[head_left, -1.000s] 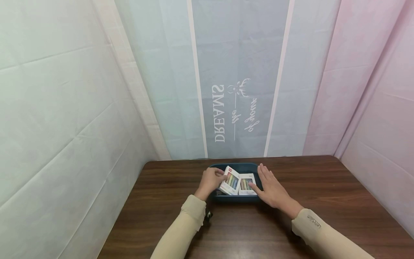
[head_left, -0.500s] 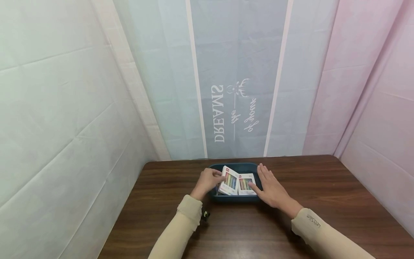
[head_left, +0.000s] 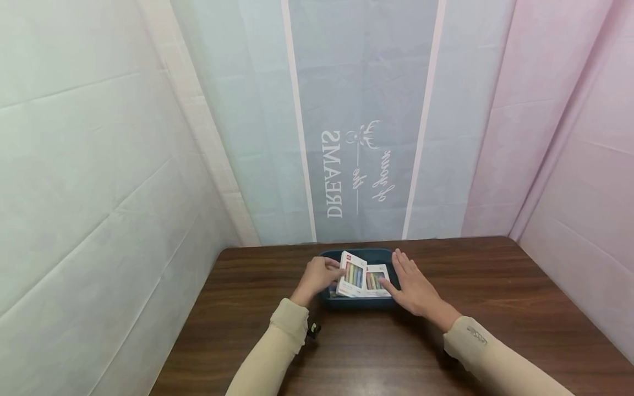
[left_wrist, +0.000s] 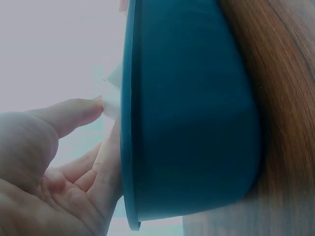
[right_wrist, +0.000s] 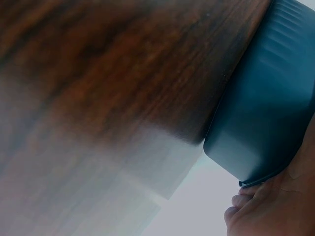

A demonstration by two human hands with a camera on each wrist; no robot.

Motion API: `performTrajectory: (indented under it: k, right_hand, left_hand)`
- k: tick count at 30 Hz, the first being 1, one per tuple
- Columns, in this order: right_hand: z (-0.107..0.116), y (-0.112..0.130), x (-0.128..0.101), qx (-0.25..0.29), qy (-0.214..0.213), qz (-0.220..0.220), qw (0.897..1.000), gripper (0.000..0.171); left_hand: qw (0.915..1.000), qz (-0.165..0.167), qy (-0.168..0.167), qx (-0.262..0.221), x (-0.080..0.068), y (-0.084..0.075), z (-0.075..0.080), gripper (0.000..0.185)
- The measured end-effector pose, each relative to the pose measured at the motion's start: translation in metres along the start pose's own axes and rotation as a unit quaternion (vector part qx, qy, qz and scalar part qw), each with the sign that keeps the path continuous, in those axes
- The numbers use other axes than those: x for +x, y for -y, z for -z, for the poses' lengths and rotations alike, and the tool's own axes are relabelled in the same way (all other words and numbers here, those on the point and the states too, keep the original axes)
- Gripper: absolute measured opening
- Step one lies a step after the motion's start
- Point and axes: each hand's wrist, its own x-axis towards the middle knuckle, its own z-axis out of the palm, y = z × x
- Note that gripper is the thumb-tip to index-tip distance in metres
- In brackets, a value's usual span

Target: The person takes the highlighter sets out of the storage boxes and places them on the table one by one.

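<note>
The left hand (head_left: 317,278) grips the left box (head_left: 353,276), its thumb on the near face and its fingers at the box's outer side. The right hand (head_left: 415,286) grasps nothing: its fingers lie extended along the right side of the tub (head_left: 359,304), and its thumb reaches over the right box (head_left: 378,282); whether the thumb presses on that box cannot be told.

The head view alone shows the inside of the tub and the faces of the boxes. The left wrist view adds the tub's outer wall, narrowing from a projecting rim to its base, with the thumb against a white corner of the box above the rim and the other fingers beside the rim. The right wrist view shows the opposite end of the tub and fingertips just beyond its rim; the boxes are hidden there.

The tub is dark blue, with rounded corners. Within it, the left box leans, its upper end raised, and overlaps the edge of the right box, which sits lower. Both boxes are white, with a window onto a row of coloured sticks. Further contents below the left box are too small to identify.

Outward from the tub lie the brown wood-grain table (head_left: 356,357), the pale sleeves (head_left: 267,346), a small black object (head_left: 313,329) at the left cuff, and a curtain (head_left: 366,66) with mirrored lettering (head_left: 334,175).
</note>
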Motion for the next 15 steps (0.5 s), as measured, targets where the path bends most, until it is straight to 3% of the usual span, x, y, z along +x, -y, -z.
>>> performTrajectory:
  k: [15]
  right_hand:
    - [0.0009, 0.0023, 0.0050, 0.001, 0.001, -0.006, 1.000, 0.095]
  left_hand:
    - [0.9988, -0.006, -0.038, -0.029, 0.0028, 0.0029, 0.0015, 0.028]
